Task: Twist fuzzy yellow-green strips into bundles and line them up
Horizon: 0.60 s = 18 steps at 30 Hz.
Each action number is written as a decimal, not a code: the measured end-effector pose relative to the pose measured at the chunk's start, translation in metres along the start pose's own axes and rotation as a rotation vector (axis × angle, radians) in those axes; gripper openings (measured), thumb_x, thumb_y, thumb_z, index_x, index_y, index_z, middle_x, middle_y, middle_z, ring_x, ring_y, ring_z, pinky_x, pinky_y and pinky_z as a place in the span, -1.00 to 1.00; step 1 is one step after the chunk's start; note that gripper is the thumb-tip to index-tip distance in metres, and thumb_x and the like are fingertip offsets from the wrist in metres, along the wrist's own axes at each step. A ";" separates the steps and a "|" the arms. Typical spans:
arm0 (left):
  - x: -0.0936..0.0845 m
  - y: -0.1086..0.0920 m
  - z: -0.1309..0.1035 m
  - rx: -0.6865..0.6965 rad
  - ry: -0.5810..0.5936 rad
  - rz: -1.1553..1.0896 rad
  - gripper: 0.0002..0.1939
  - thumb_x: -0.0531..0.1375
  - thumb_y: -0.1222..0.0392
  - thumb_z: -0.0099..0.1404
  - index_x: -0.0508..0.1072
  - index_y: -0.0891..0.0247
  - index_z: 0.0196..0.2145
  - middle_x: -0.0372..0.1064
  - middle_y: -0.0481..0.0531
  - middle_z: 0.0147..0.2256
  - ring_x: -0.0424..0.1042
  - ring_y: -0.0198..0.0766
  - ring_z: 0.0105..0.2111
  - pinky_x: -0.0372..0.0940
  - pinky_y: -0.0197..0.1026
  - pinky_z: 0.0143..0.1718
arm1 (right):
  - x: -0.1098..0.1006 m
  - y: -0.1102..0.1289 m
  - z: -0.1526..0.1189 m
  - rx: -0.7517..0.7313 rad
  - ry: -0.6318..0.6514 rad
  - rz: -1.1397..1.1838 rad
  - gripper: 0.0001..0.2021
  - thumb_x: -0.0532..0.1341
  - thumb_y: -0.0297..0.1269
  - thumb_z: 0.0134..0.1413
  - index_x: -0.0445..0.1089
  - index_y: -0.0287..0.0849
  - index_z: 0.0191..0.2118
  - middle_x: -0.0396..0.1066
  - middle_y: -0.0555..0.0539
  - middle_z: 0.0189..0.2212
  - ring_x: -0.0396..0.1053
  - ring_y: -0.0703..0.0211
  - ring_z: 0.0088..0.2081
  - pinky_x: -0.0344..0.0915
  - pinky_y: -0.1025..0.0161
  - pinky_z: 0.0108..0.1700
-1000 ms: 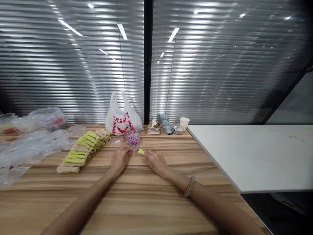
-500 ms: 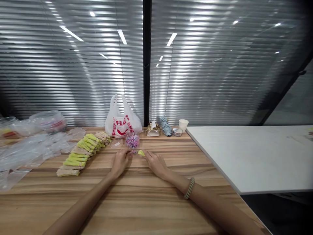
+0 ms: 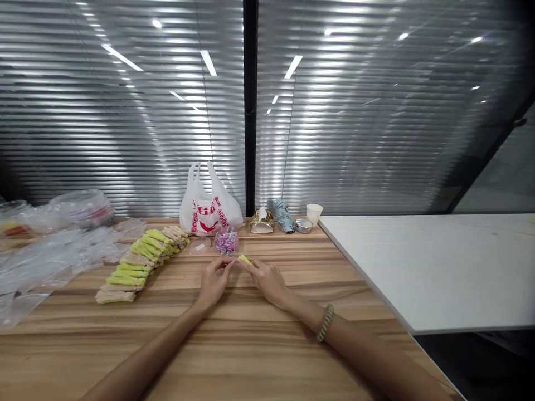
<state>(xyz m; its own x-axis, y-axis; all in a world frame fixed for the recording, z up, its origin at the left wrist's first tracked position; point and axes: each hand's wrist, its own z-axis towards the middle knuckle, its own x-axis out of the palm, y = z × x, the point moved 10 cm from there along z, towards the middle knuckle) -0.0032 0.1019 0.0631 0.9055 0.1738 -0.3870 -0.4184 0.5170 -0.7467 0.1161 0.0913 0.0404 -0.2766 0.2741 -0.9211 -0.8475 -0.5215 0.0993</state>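
Between thumb and fingers of my right hand [image 3: 267, 279] is a small yellow strip-like piece [image 3: 244, 259], its tip pointing toward the left hand. My left hand [image 3: 215, 278] is closed in a pinch at that tip; what lies in its fingers is too small to make out. Just beyond both hands stands a clear round tub [image 3: 226, 241] of small pink and purple pieces. To the left runs a long row of yellow and beige bundles [image 3: 142, 255], laid side by side and overlapping. A clear round lid [image 3: 199, 245] lies between that row and the tub.
A white plastic bag [image 3: 209, 209] with red print stands at the back. Right of it are a gold tissue pack [image 3: 262, 221], a blue folded cloth-like item [image 3: 283, 216], a round tin [image 3: 303, 225] and a paper cup [image 3: 314, 214]. Clear plastic bags [image 3: 54, 256] cover the far left.
My left hand has moved slightly right, its fingers now meeting the yellow piece. The small purple item seen between the hands is now hidden. My right hand has hardly moved.
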 end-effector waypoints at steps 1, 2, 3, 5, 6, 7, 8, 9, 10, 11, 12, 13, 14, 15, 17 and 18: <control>0.000 0.005 0.000 -0.027 -0.001 -0.018 -0.78 0.09 0.10 0.15 0.44 0.29 -0.37 0.45 0.04 -0.37 0.41 -0.23 -0.33 0.30 -0.22 -0.27 | 0.000 0.000 0.000 -0.005 -0.003 0.000 -0.50 -0.07 -0.42 0.17 -0.08 0.23 0.15 0.34 -0.02 -0.24 0.33 0.23 -0.32 0.25 0.34 -0.33; 0.000 0.010 0.000 -0.051 -0.005 -0.031 -0.78 0.10 0.10 0.14 0.43 0.29 -0.37 0.45 0.05 -0.37 0.42 -0.23 -0.34 0.31 -0.22 -0.27 | 0.000 0.001 0.000 -0.010 -0.007 -0.001 -0.50 -0.07 -0.43 0.16 -0.08 0.22 0.15 0.34 -0.02 -0.23 0.33 0.23 -0.31 0.25 0.34 -0.32; 0.000 0.014 0.001 -0.069 -0.011 -0.040 -0.78 0.11 0.09 0.14 0.43 0.30 -0.38 0.45 0.05 -0.38 0.42 -0.23 -0.34 0.31 -0.22 -0.27 | 0.000 0.001 0.000 -0.013 -0.009 -0.004 -0.50 -0.06 -0.43 0.16 -0.07 0.22 0.15 0.33 -0.03 -0.22 0.33 0.23 -0.31 0.25 0.34 -0.31; 0.000 0.020 0.002 -0.098 -0.029 -0.054 -0.78 0.12 0.10 0.13 0.42 0.31 -0.38 0.45 0.05 -0.39 0.42 -0.23 -0.36 0.31 -0.22 -0.28 | 0.001 0.001 0.000 -0.016 -0.008 -0.009 -0.49 -0.06 -0.44 0.15 -0.07 0.21 0.15 0.33 -0.03 -0.22 0.32 0.23 -0.32 0.25 0.34 -0.31; 0.000 0.023 0.002 -0.111 -0.033 -0.065 -0.78 0.12 0.10 0.12 0.42 0.32 -0.38 0.44 0.05 -0.40 0.42 -0.24 -0.37 0.31 -0.22 -0.28 | 0.001 0.001 0.000 -0.019 -0.006 -0.008 -0.49 -0.06 -0.45 0.14 -0.07 0.20 0.16 0.33 -0.03 -0.22 0.32 0.24 -0.33 0.25 0.34 -0.31; 0.000 0.025 0.003 -0.123 -0.035 -0.079 -0.78 0.12 0.10 0.12 0.42 0.32 -0.38 0.44 0.05 -0.41 0.42 -0.24 -0.37 0.31 -0.23 -0.29 | 0.001 0.002 0.000 -0.023 -0.005 -0.006 -0.49 -0.06 -0.45 0.14 -0.07 0.20 0.16 0.33 -0.03 -0.22 0.32 0.24 -0.33 0.25 0.35 -0.31; 0.000 0.028 0.003 -0.133 -0.033 -0.091 -0.78 0.12 0.11 0.12 0.42 0.32 -0.38 0.44 0.05 -0.41 0.42 -0.24 -0.37 0.31 -0.23 -0.30 | 0.002 0.002 0.000 -0.025 -0.005 -0.003 -0.49 -0.06 -0.45 0.14 -0.08 0.20 0.16 0.33 -0.03 -0.23 0.32 0.25 -0.34 0.25 0.35 -0.31; 0.001 0.029 0.003 -0.140 -0.030 -0.100 -0.78 0.12 0.11 0.12 0.42 0.33 -0.38 0.44 0.05 -0.41 0.42 -0.24 -0.37 0.31 -0.23 -0.30 | 0.002 0.002 0.000 -0.027 -0.004 -0.001 -0.49 -0.05 -0.45 0.14 -0.08 0.20 0.16 0.33 -0.03 -0.23 0.32 0.25 -0.34 0.24 0.35 -0.31; 0.001 0.030 0.003 -0.143 -0.025 -0.105 -0.79 0.13 0.11 0.11 0.42 0.33 -0.38 0.44 0.05 -0.41 0.42 -0.24 -0.37 0.31 -0.23 -0.30 | 0.002 0.002 0.000 -0.027 -0.002 -0.001 -0.49 -0.05 -0.44 0.14 -0.08 0.19 0.16 0.33 -0.03 -0.24 0.32 0.25 -0.34 0.24 0.36 -0.31; 0.002 0.030 0.003 -0.142 -0.021 -0.109 -0.79 0.13 0.12 0.11 0.42 0.33 -0.38 0.44 0.05 -0.41 0.41 -0.24 -0.37 0.30 -0.23 -0.30 | 0.002 0.002 0.000 -0.025 0.002 -0.002 -0.49 -0.04 -0.44 0.14 -0.08 0.19 0.16 0.32 -0.04 -0.24 0.32 0.25 -0.34 0.24 0.36 -0.31; 0.002 0.030 0.003 -0.141 -0.016 -0.111 -0.79 0.13 0.12 0.10 0.42 0.33 -0.38 0.44 0.05 -0.42 0.41 -0.24 -0.38 0.30 -0.24 -0.31 | 0.003 0.002 0.000 -0.022 0.008 -0.005 -0.49 -0.04 -0.44 0.14 -0.07 0.20 0.16 0.32 -0.04 -0.24 0.32 0.25 -0.34 0.24 0.36 -0.31; 0.003 0.030 0.003 -0.141 -0.007 -0.115 -0.78 0.13 0.11 0.10 0.42 0.33 -0.38 0.44 0.05 -0.42 0.41 -0.25 -0.39 0.30 -0.24 -0.32 | 0.004 0.001 0.000 -0.019 0.015 -0.009 -0.49 -0.03 -0.44 0.14 -0.06 0.20 0.15 0.32 -0.04 -0.24 0.32 0.25 -0.33 0.24 0.36 -0.31; 0.004 0.030 0.003 -0.144 0.005 -0.122 -0.78 0.13 0.11 0.10 0.42 0.33 -0.38 0.44 0.05 -0.42 0.41 -0.26 -0.42 0.30 -0.25 -0.34 | 0.004 0.001 0.000 -0.018 0.024 -0.011 -0.49 -0.03 -0.44 0.13 -0.04 0.22 0.15 0.32 -0.04 -0.24 0.32 0.24 -0.33 0.24 0.36 -0.31; 0.006 0.030 0.002 -0.151 0.019 -0.131 -0.77 0.13 0.10 0.10 0.42 0.33 -0.37 0.44 0.04 -0.43 0.40 -0.27 -0.44 0.30 -0.25 -0.37 | 0.005 0.002 0.000 -0.021 0.030 -0.011 -0.49 -0.03 -0.44 0.13 -0.03 0.23 0.14 0.31 -0.03 -0.23 0.32 0.24 -0.32 0.24 0.35 -0.31; 0.010 0.030 0.002 -0.166 0.057 -0.149 -0.75 0.13 0.08 0.10 0.42 0.32 -0.36 0.43 0.03 -0.45 0.38 -0.29 -0.50 0.29 -0.27 -0.43 | 0.005 0.002 0.000 -0.024 0.034 -0.004 -0.49 -0.02 -0.45 0.12 -0.02 0.24 0.13 0.31 -0.03 -0.22 0.32 0.23 -0.32 0.25 0.34 -0.31; 0.012 0.029 0.001 -0.172 0.071 -0.155 -0.75 0.13 0.08 0.10 0.42 0.32 -0.36 0.43 0.03 -0.46 0.37 -0.30 -0.52 0.29 -0.28 -0.45 | 0.004 0.002 0.001 -0.024 0.031 0.003 -0.49 -0.03 -0.45 0.12 -0.01 0.23 0.13 0.31 -0.02 -0.22 0.33 0.23 -0.31 0.25 0.34 -0.31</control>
<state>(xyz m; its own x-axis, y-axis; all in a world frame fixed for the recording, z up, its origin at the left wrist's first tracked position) -0.0046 0.1200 0.0379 0.9550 0.0408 -0.2937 -0.2865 0.3818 -0.8787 0.1128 0.0917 0.0368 -0.2645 0.2473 -0.9321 -0.8353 -0.5418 0.0933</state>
